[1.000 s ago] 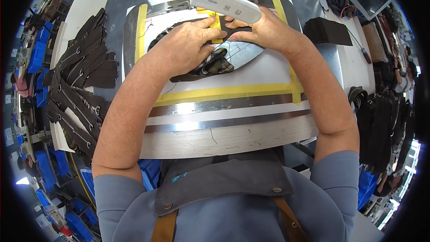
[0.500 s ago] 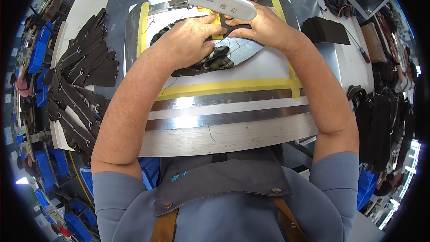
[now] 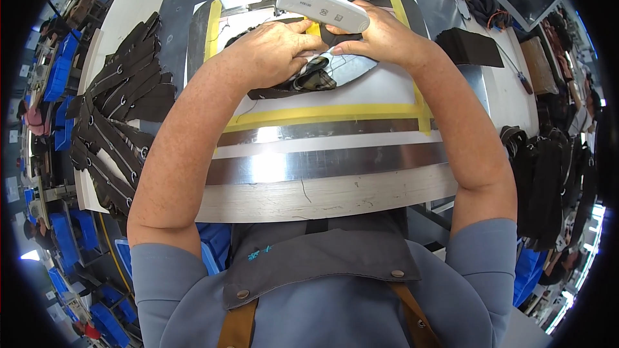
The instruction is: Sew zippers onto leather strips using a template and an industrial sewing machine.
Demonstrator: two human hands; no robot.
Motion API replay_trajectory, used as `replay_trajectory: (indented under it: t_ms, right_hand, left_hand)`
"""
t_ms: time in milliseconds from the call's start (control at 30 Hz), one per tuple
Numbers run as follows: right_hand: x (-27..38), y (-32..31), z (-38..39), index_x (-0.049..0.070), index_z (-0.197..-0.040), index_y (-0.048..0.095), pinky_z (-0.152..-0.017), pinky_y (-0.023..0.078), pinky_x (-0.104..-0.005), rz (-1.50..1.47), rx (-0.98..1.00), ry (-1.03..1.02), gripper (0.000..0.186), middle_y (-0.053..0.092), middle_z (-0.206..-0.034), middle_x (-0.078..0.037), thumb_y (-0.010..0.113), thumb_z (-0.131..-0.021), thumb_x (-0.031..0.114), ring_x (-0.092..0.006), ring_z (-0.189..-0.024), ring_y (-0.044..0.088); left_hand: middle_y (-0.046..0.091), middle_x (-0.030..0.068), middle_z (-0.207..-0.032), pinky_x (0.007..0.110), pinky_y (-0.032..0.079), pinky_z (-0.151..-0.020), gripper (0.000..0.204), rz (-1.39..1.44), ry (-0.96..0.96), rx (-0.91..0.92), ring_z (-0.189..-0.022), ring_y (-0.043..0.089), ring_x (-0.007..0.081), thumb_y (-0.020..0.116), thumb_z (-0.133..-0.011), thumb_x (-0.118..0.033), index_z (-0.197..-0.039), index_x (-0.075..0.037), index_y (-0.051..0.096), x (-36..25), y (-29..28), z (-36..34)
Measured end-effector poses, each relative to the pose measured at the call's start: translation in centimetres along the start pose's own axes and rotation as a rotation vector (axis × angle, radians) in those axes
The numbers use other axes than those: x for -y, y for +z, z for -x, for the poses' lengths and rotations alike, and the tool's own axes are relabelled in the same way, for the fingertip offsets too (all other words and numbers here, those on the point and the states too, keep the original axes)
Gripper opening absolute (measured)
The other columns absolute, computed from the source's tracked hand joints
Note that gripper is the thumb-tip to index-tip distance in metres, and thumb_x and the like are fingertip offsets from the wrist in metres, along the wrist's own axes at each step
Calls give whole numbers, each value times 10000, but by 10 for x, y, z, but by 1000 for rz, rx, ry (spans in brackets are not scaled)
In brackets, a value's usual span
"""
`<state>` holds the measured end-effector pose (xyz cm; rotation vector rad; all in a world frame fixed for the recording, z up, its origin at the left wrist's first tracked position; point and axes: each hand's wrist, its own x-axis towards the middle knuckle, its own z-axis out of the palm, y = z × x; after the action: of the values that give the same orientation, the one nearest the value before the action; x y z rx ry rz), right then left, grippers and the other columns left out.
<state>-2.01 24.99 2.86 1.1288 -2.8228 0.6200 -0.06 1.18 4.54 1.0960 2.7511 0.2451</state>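
Both hands [image 3: 335,42] nudged upward, pressing dark fabric piece [image 3: 303,80]

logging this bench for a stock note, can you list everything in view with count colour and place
dark fabric piece: one, black with a plaid lining, under both hands
lamp head: one, white, on a blue arm, above the hands
yellow tape: strips framing the work area on the table
eyelet strips: many, black, fanned out at left
black block: one, at right
blue bins: several, far left
left hand: pressing the fabric
right hand: on the fabric's right end
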Motion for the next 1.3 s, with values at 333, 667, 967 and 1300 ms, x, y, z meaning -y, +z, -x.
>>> replay_trajectory:
  t_ms: [333,667,967,1300]
  right_hand:
    - [10,-12,-19,124,-1163,753,-1105,422,-390,138,67,143,399,649,-1272,-32,744,-854,375,-245,-1235,536]
    - [5,-17,-35,117,-1190,735,-1132,401,-378,120,198,291,327,624,-1328,-13,710,-901,269,-229,-1277,508]
    - [-48,14,-10,21,-1232,645,-1006,463,-388,-397,-128,205,488,644,-1216,-169,787,-853,292,-288,-1175,605]
    - [-17,11,-8,125,-1395,596,-901,473,-335,-236,-38,244,587,646,-1260,-111,786,-863,285,-208,-1057,607]
  left_hand:
    - [703,59,-1200,419,545,-971,290,-133,-29,-102,-1062,686,256,560,-980,-187,-1219,-229,719,-7,-3,3]
    - [732,31,-1076,374,461,-996,294,-46,42,-141,-989,687,198,683,-918,-241,-1185,-119,703,-34,-1,20]
    - [677,53,-1237,470,358,-1114,381,40,148,-549,-1221,596,213,697,-900,-232,-1264,-141,627,-23,3,78]
    - [628,48,-1227,444,368,-1107,449,145,-448,-106,-1203,571,279,861,-691,-176,-1092,-100,677,53,-32,297]
